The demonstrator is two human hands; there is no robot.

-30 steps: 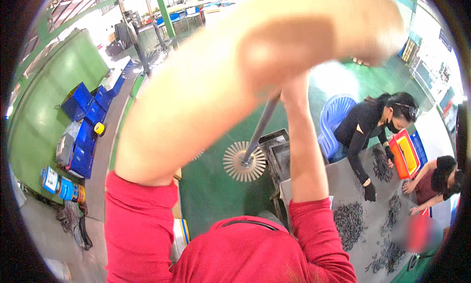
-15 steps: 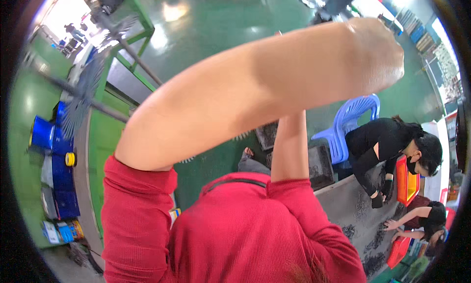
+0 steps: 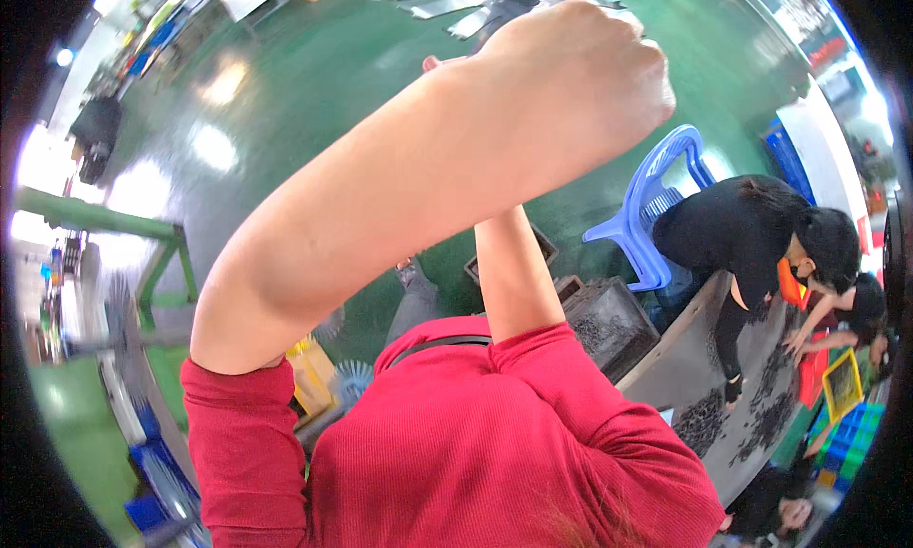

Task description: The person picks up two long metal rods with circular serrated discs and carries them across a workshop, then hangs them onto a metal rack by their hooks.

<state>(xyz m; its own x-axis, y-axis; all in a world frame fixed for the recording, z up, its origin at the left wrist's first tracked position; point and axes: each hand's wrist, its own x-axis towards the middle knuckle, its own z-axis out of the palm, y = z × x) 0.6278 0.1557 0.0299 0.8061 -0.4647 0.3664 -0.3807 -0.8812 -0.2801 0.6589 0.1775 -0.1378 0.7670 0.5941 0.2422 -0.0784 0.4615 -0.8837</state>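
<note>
My left arm rises from a red sleeve at the lower left and crosses the picture to the upper right. My left hand [image 3: 580,73] is curled into a fist seen from the back; nothing shows in it, and its palm side is hidden. My right forearm [image 3: 514,272] goes straight up from the red shirt [image 3: 475,453] and passes behind the left forearm, so my right hand is hidden. Both arms are raised close to the camera, well above the floor and table.
A blue plastic chair [image 3: 647,215] stands on the green floor. A person in black [image 3: 751,234] leans over a grey table [image 3: 666,377] with heaps of small dark parts [image 3: 704,420]. Dark crates [image 3: 609,325] sit beside it. A green metal frame [image 3: 162,253] is at left.
The view has swung over the floor and table. My left arm has stayed raised across the picture, and its fist now shows more fully at the upper right.
</note>
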